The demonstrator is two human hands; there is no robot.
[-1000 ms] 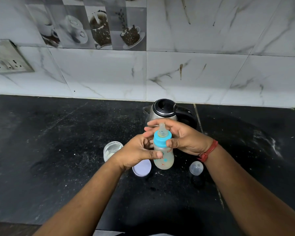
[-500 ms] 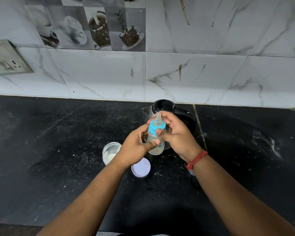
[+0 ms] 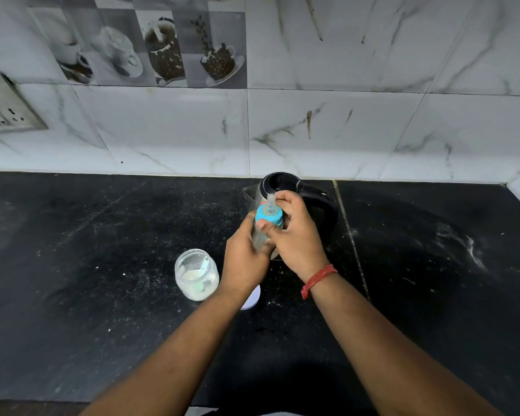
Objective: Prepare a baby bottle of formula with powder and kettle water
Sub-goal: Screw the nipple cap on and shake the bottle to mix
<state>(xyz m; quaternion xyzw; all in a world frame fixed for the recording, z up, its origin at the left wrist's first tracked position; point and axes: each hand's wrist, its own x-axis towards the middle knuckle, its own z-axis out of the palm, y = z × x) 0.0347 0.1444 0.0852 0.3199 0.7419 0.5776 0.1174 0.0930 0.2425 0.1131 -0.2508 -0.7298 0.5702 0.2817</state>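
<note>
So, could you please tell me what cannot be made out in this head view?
- Baby bottle: its body and fill level are hidden by the left hand and right hand, and blurred.
- Kettle: its front and base sit behind the hands.
- White lid: mostly covered by the left wrist.
- Jar: contents too blurred to identify.

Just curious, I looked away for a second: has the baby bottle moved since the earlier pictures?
Yes. The baby bottle has risen and gone away from the person, from below the kettle to overlapping its body, both hands gripping it.
</note>
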